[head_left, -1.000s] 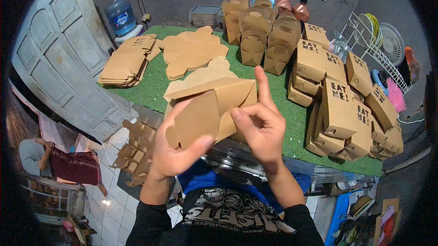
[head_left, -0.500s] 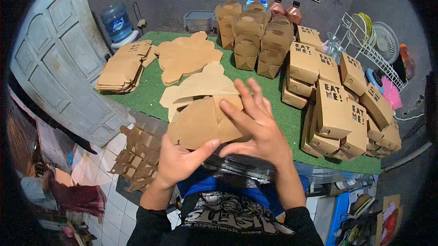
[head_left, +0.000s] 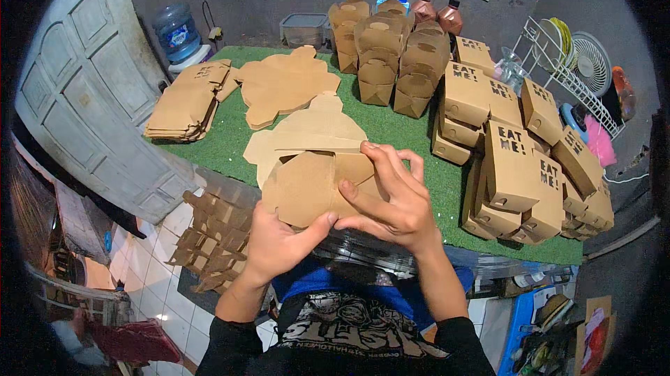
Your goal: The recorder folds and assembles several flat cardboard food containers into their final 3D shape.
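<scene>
The right hand has curled in against the brown carton.

light moderate | glare — floor tiles | fisheye rim black, door bowed | lower left — dim, soft

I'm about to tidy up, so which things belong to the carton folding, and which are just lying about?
Likely part of the job:
part-folded carton, held in left hand, right hand touching it
flat cardboard blanks
flattened cartons
open cartons
closed boxes

Probably just lying about:
water jug
dark-capped bottles
pink fluffy thing
</scene>
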Demonstrator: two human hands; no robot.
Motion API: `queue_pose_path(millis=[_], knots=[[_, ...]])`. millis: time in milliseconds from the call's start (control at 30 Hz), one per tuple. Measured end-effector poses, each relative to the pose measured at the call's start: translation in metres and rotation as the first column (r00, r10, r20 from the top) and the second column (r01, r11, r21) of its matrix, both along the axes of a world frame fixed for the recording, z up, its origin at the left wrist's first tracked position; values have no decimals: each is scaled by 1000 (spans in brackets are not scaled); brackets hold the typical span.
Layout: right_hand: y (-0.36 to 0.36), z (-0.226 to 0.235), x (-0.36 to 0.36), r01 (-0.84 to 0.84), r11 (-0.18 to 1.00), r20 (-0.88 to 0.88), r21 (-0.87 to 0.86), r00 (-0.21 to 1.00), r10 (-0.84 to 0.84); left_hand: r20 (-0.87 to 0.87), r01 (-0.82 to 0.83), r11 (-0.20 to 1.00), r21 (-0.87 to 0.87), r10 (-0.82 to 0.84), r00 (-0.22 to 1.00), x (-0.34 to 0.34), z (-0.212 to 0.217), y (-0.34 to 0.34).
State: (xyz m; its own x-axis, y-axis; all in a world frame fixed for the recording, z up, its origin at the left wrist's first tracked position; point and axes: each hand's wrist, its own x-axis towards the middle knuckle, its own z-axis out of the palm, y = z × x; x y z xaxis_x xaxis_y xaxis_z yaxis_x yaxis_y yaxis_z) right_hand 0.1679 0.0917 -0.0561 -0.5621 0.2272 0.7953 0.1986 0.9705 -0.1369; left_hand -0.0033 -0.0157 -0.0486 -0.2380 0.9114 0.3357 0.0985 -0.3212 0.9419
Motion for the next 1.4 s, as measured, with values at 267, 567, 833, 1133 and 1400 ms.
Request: queue_pose_path(millis=[267,567,833,1133,1400], knots=[[-1,-14,4,120,988,5,-98,993,-120,-89,32,999,-32,-34,995,-5,-4,22],[1,-48,22,320,744,-139,-587,865,-482,-381,-214,962,170,265,886,-8,-12,47],[21,-73,21,372,541,-121,-754,731,-672,-940,-75,997,-14,13,341,-18,-69,31],[2,-82,36,400,449,-118,-799,629,-769,-935,-173,982,76,131,331,-21,-92,29],[-21,-74,24,506,514,-197,-693,553,-809,-618,-475,874,-107,316,720,-37,-40,4]])
